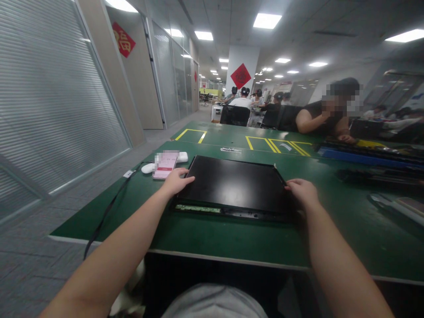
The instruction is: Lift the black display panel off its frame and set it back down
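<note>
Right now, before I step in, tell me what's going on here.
A person is handling a black screen on the green table: the left grip is at its left edge, the right grip holds its right edge. A green strip shows along the near side. A phone lies beyond the left grip. A co-worker sits across at the right.

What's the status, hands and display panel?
Left hand at left edge of display panel, right hand at right. Dark face up, circuit board along near side. Phone by left hand.
</note>
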Motion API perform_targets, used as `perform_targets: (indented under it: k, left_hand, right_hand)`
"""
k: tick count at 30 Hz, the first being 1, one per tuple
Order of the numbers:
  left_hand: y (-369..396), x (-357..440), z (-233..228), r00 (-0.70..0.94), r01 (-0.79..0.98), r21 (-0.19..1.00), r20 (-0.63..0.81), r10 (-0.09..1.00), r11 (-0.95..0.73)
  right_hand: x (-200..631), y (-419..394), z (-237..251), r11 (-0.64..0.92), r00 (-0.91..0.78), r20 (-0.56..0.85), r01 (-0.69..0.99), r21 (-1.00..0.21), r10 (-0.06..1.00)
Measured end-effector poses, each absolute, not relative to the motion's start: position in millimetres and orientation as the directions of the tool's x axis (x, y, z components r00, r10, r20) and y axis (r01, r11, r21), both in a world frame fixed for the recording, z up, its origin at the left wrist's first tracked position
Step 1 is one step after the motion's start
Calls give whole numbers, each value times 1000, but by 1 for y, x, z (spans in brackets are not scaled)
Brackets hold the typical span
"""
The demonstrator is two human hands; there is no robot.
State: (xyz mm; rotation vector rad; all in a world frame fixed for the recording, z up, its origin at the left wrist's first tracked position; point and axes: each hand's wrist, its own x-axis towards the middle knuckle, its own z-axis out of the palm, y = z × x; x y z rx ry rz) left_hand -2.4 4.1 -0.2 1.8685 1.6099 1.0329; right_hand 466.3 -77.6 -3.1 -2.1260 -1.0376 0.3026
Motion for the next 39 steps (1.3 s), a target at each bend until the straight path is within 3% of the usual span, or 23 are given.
perform_targets:
  k: [14, 23, 39]
  left_hand:
    - [9, -5, -7, 115, 748, 628, 201, 973, -218]
    - [7, -4, -4, 79, 642, 733, 228, 970, -225]
    - [6, -4, -3, 115, 656, 715, 222, 968, -242]
  right_hand:
    - [462, -80, 2, -400, 648, 103, 579, -710, 755]
    - [469, -78, -4, -385, 651, 78, 537, -751, 755]
    - [477, -75, -13, -336, 655, 43, 442, -831, 754]
